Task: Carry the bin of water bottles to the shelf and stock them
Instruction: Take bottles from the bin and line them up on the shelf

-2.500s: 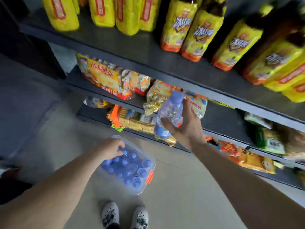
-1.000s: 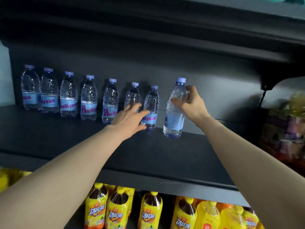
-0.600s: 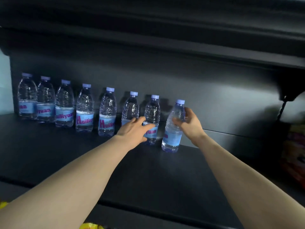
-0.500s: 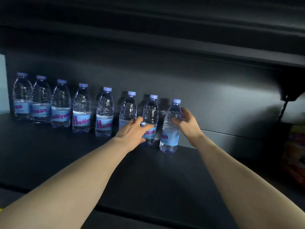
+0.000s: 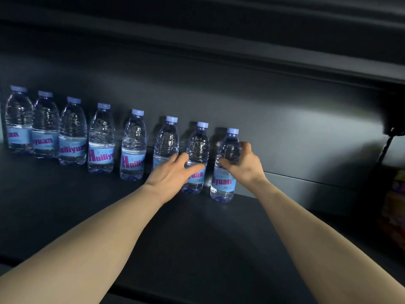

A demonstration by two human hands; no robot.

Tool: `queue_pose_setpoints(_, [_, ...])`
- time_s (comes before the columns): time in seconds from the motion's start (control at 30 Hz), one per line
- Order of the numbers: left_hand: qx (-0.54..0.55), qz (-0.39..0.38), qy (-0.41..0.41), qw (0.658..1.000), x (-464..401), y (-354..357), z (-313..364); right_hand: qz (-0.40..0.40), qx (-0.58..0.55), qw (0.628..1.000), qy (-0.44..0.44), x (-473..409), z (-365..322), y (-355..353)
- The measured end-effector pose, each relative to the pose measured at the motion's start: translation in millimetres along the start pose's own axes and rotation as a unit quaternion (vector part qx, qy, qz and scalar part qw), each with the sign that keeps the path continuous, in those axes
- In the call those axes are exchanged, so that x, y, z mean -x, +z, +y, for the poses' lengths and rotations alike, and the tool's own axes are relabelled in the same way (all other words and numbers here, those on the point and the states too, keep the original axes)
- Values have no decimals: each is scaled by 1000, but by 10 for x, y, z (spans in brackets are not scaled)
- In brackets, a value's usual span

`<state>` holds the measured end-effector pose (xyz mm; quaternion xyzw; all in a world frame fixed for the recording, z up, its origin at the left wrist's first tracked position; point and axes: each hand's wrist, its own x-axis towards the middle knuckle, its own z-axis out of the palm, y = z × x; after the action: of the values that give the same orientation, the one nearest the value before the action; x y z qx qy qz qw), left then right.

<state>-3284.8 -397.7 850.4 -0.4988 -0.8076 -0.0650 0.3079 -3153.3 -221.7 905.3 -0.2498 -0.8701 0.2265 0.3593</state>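
The new water bottle stands straight up on the shelf, cap on top, bottom flat on the dark board. Its long side runs up and down. Its label faces you.

Your right hand is curled around the upper part of this bottle, thumb on the near side, fingers bent around the far side. It looks like you have a soft hold on it, not a hard squeeze.

Just to the left of that hand stands the next bottle, also straight up. Your left hand is spread open and flat in front of it. The fingers seem to touch it, but they hold nothing.

So the new bottle is under your right hand, and your right hand is the nearer one. There is a small gap between the two bottles.

Further left of your left hand, six more bottles stand in a row along the back wall. To the right of your right hand the shelf is bare. The bin is not in sight.
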Motion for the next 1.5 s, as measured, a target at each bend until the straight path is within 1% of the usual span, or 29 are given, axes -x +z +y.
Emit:
queue_pose_setpoints(0.23, [25,9,4,1000,-4,-35,41,-15,-32,999,-15,9,61,-1])
queue_pose_setpoints(0.4, [41,13,10,999,3,-59,53,3,15,1000,-3,7,111,46])
queue_pose_setpoints(0.57, [45,8,5,999,6,-44,57,8,17,1000,-3,3,121,68])
queue_pose_setpoints(0.9, [53,-4,0,999,15,-86,70,-6,16,1000,-9,12,104,72])
queue_pose_setpoints(1.0, [56,-11,6,998,31,-144,65,5,27,1000,-10,74,60,36])
queue_pose_setpoints(1.17, [64,3,-12,998,147,-377,15,49,84,995,-32,297,-120,-112])
queue_pose_setpoints(1.3, [95,22,-21,995,391,-642,-12,62,130,989,-44,622,-362,-222])
queue_pose_setpoints(1.4, [125,35,-28,991,663,-895,-26,66,193,976,-69,979,-588,-293])
queue_pose_setpoints(1.5, [140,48,-26,989,1009,-1166,-60,66,236,967,-75,1399,-837,-353])
